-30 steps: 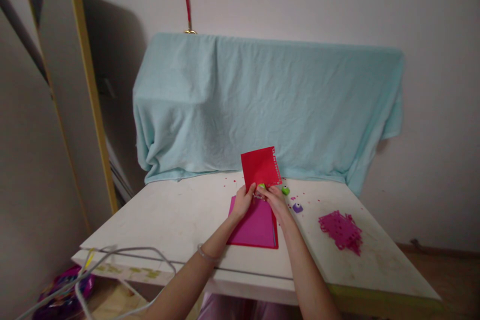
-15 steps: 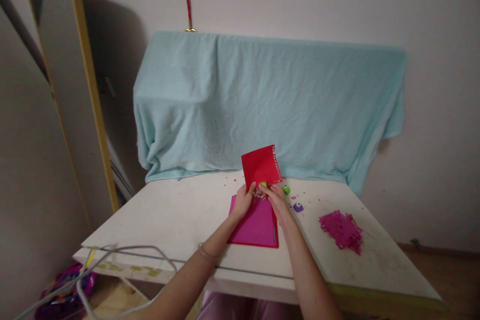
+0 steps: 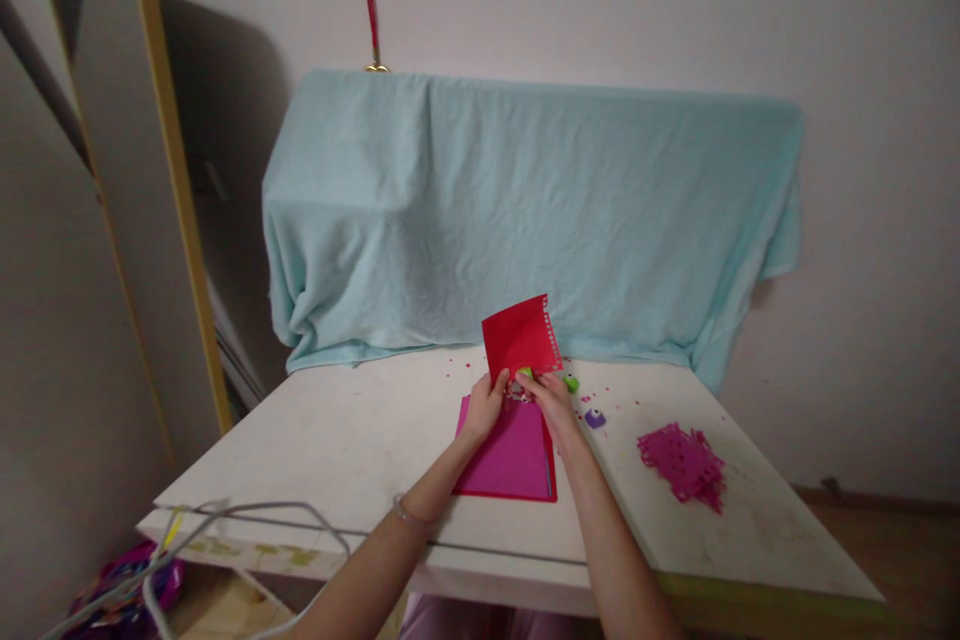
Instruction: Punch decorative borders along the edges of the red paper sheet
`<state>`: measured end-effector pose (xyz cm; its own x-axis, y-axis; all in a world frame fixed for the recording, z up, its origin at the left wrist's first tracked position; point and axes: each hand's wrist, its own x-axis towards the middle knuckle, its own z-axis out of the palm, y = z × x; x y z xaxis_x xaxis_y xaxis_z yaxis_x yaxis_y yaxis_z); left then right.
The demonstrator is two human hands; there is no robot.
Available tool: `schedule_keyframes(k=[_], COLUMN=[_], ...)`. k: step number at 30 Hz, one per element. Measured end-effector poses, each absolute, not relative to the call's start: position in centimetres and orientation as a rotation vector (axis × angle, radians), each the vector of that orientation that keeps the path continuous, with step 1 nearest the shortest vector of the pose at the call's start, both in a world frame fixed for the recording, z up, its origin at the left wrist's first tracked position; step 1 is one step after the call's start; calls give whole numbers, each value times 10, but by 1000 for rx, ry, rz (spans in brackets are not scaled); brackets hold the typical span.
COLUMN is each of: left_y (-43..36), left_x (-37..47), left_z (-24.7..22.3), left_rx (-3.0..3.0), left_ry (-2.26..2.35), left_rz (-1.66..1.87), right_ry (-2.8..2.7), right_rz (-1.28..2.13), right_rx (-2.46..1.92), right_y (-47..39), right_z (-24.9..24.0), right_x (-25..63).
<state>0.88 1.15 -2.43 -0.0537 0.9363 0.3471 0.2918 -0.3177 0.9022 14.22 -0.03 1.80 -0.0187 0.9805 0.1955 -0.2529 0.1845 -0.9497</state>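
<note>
A red paper sheet (image 3: 519,333) stands tilted upward above the white table (image 3: 360,440), with a row of punched holes along its right edge. My left hand (image 3: 486,406) pinches its lower left edge. My right hand (image 3: 552,398) grips a small green punch (image 3: 526,373) clamped on the sheet's bottom edge. Under both hands lies a stack of magenta and red paper (image 3: 512,455).
A second green punch (image 3: 571,383) and a purple punch (image 3: 595,417) sit right of my hands amid paper bits. A pile of punched magenta paper (image 3: 684,463) lies further right. A light blue cloth (image 3: 525,220) drapes a bulky object behind. Grey cables (image 3: 225,530) cross the near left edge.
The hands and the red sheet hold almost the same place; only the view has shifted slightly.
</note>
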Motion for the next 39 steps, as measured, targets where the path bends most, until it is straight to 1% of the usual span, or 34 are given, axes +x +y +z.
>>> schedule_keyframes(k=[4,18,32,39], left_y=[12,24,14,18], left_x=[8,8,9,8], left_z=[-26,-36,-20,-27], left_rx=[1638,1518,1499,1533], left_ry=[1334,1158,1225,1135], left_rz=[1379,1305,1245,1264], right_ry=[-1086,-1089,-1084,-1083], right_rz=[1259,1192,1187,1190], right_rx=[-855,-834,-906,-915], right_y=[1,9,9,9], right_z=[17,7,6,7], right_x=[143,137,140,139])
